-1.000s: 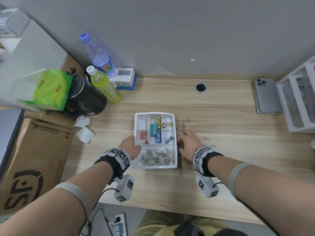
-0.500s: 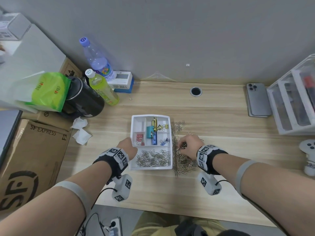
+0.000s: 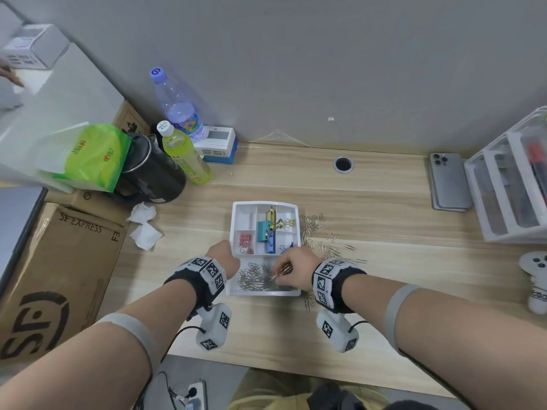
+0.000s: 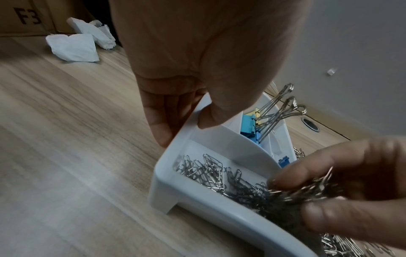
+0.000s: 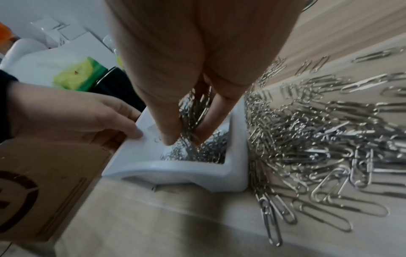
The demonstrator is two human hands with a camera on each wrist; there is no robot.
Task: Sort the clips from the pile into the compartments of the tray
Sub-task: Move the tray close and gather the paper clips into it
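A white compartment tray sits mid-desk. Its wide front compartment holds several silver paper clips; the back compartments hold red, teal, blue and gold binder clips. My left hand grips the tray's left wall between thumb and fingers. My right hand hovers over the front compartment and pinches a bunch of paper clips. The loose pile of paper clips lies on the desk right of the tray.
Crumpled tissues, a black kettle and two bottles stand at the left back. A phone, a clear drawer unit and a white controller are at the right. A cardboard box stands beside the desk.
My right hand has left the pile on the desk and moved left over the tray's front compartment with a bunch of paper clips. The left hand stays on the tray's left wall.
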